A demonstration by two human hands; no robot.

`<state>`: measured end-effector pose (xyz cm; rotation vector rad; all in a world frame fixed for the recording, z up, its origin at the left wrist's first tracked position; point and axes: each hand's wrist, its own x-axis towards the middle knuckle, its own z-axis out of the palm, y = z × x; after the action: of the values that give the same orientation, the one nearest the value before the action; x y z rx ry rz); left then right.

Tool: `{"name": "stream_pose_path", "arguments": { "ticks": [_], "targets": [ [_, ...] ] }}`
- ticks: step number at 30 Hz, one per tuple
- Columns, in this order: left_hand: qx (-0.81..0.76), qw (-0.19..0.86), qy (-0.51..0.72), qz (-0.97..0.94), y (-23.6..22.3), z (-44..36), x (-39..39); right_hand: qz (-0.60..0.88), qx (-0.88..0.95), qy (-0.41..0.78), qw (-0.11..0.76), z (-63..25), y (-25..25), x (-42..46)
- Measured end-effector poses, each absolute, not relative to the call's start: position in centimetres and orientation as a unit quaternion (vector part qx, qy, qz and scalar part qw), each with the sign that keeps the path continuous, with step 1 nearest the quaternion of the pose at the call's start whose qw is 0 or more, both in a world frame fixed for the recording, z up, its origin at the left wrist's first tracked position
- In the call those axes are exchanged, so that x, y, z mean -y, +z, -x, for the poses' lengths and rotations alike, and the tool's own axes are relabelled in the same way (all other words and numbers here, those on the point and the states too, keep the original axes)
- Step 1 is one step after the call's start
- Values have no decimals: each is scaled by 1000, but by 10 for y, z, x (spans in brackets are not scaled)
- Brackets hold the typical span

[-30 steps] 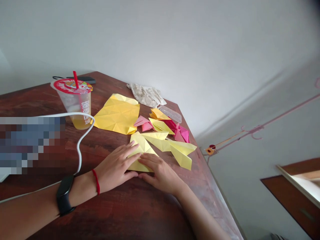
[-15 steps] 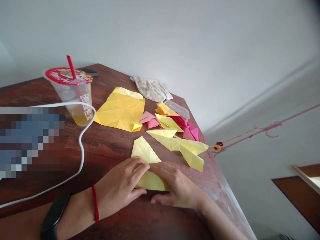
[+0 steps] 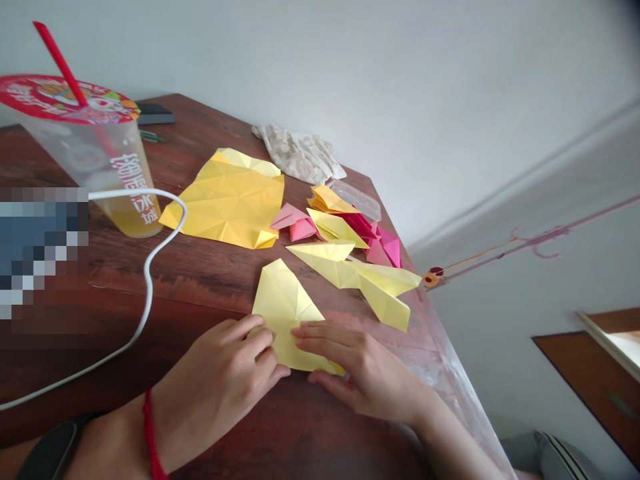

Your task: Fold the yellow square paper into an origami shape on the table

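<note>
A pale yellow sheet of folding paper [image 3: 284,300] lies on the table in front of me, creased and folded, with its narrow end pointing away. My left hand [image 3: 235,360] has its fingers bent over the paper's left edge, the thumb at the near edge. On the right side, my right hand [image 3: 345,357] presses its fingers across the paper, while its thumb lies along the near edge around the folded corner. The fingers cover part of the lower folds. Just beyond sits a longer folded pale yellow piece [image 3: 357,275], touched by neither hand.
An unfolded, creased orange-yellow sheet [image 3: 235,200] lies farther back. Pink folded papers [image 3: 300,223] and a clear plastic box [image 3: 355,200] are at right, near a crumpled cloth [image 3: 303,153]. A drink cup [image 3: 125,173] and white cable [image 3: 149,280] stand left. The table edge [image 3: 465,380] runs along the right.
The hands have moved apart, the left hand shifting to the paper's left edge, so more of the paper's middle shows. My view has shifted, and the cup appears larger and farther left.
</note>
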<state>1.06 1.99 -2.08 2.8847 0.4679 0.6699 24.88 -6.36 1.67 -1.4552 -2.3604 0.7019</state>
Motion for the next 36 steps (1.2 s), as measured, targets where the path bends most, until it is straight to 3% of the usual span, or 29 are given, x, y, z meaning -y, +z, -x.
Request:
{"name": "stream_pose_path", "arguments": {
  "ticks": [6, 11, 24, 31, 33, 36],
  "targets": [
    [-137, 36, 240, -960, -26, -9, -8, 495, 818, 235, 175, -253, 25, 64],
    [-103, 54, 261, -958, -31, -12, -3, 553, 762, 302, 147, -267, 33, 63],
    [-131, 109, 292, -941, -36, 1, -11, 624, 642, 393, 212, -272, 11, 57],
    [-130, 134, 272, -944, -33, -2, -17, 489, 687, 468, 265, -281, 26, 59],
    [-122, 134, 266, -947, -31, -2, -18, 472, 710, 447, 272, -279, 27, 62],
    [-110, 122, 262, -951, -29, -3, -19, 478, 784, 311, 247, -269, 24, 66]
  ]
}}
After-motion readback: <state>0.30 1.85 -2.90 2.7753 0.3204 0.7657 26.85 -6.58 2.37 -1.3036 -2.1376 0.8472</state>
